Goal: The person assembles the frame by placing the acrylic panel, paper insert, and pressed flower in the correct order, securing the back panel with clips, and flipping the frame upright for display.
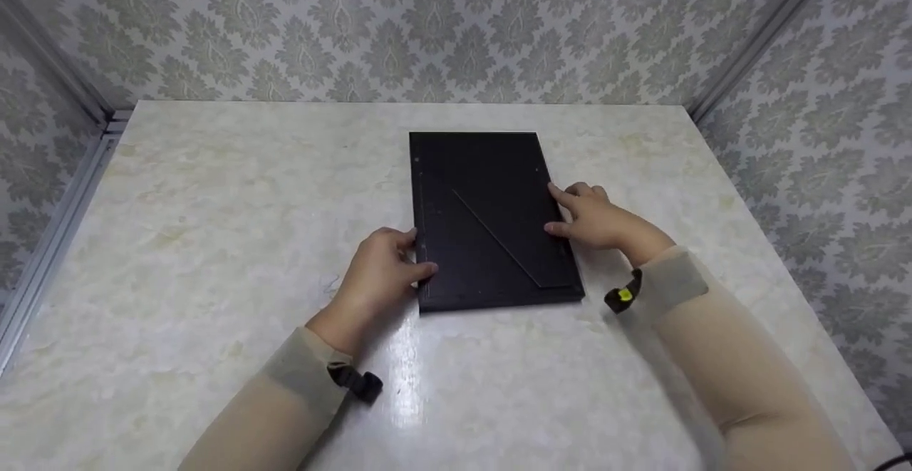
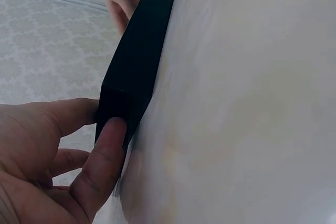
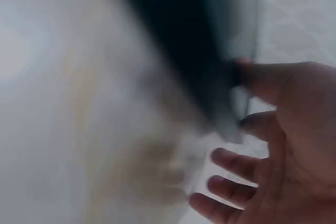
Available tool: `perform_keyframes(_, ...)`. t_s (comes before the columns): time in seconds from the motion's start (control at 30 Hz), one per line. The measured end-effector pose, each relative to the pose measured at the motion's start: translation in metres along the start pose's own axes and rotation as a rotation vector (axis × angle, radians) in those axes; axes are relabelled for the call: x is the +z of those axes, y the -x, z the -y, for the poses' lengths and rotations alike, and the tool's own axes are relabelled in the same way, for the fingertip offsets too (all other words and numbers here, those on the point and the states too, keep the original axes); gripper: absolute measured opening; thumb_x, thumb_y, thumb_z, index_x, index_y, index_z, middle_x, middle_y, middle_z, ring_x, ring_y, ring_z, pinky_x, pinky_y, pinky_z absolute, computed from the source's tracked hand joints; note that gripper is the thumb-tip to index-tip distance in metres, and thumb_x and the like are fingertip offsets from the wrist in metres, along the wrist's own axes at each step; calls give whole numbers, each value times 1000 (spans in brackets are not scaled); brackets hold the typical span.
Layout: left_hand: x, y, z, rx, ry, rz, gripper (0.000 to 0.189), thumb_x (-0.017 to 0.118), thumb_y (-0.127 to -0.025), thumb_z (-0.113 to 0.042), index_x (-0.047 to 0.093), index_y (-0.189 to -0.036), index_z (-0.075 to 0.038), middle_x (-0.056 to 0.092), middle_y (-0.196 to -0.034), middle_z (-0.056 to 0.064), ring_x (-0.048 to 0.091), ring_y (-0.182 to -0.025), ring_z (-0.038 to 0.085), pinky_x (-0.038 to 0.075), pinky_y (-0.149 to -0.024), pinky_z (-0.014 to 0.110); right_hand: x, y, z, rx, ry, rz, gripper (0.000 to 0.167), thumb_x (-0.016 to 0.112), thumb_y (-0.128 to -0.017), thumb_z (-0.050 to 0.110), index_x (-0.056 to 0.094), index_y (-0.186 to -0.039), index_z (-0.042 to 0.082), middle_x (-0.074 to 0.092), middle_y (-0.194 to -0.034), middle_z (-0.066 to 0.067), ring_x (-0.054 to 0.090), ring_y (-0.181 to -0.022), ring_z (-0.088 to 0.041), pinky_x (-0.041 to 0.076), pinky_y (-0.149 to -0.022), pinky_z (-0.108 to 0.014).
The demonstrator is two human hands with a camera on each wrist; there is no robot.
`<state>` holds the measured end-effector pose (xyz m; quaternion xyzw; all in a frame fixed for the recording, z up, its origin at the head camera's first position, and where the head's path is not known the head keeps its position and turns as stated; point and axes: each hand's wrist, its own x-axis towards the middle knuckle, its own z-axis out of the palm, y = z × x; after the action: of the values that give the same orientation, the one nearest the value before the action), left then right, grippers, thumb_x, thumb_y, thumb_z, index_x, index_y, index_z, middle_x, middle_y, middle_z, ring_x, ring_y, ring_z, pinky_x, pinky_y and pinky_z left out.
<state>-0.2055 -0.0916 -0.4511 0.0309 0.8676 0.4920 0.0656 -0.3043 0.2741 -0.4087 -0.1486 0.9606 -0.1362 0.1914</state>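
Note:
A flat black rectangular panel (image 1: pixel 491 164) with noticeable thickness lies face up over the table in the head view. A thin slanted line crosses its upper face and bends level near the front right corner. My left hand (image 1: pixel 377 268) pinches the panel's left edge, thumb on top near the front corner. At the right edge my right hand (image 1: pixel 598 220) grips with thumb and index finger, the other fingers spread off it. The left wrist view shows the panel's dark side (image 2: pixel 137 45) close above the table. In the right wrist view the panel (image 3: pixel 173 30) is blurred.
The marble-patterned table (image 1: pixel 235 193) extends around the panel. Patterned walls (image 1: pixel 342 29) stand behind it and at both sides, with metal rails at the corners. Black wrist straps (image 1: pixel 354 381) sit on both sleeves. A dark cable (image 1: pixel 894 462) shows at the lower right.

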Motion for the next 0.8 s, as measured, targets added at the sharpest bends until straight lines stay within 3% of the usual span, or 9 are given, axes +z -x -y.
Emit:
perform_keyframes(0.13,2,0,0,20,-4,-8,65,91,-94,-16,67,-152,0,70,-128,20,59,-108,27,54,-102,44,12,12,-1,18,-239,-49,86,75,-110,29,29,-178,5,47,-169,-30,49,-148,-47,45,-124,-62)
perform_keyframes(0.3,4,3,1,26,-2,-18,63,90,-94,-14,70,-152,-1,70,-126,18,62,-108,26,57,-103,44,30,23,-5,71,-490,-126,73,78,-107,16,45,-172,5,64,-154,-23,62,-122,-28,54,-99,-34)
perform_keyframes(0.47,4,6,0,6,-19,-11,72,91,-95,-14,60,-157,5,68,-138,21,67,-107,25,59,-98,38,38,26,-10,74,-574,-185,65,81,-105,16,57,-164,2,71,-130,-19,60,-105,-18,51,-83,-20)
perform_keyframes(0.67,2,7,-6,-13,-33,45,69,84,-103,-13,54,-163,1,56,-155,20,73,-113,24,64,-84,31,41,28,-13,50,-607,-226,65,81,-105,16,56,-164,1,70,-135,-20,58,-108,-16,51,-84,-17)
perform_keyframes(0.8,3,6,-7,5,-31,76,68,79,-106,-11,49,-167,0,49,-160,22,72,-115,25,63,-84,29,45,27,-16,34,-619,-245,64,81,-105,14,58,-163,1,69,-137,-21,58,-109,-16,50,-85,-16)
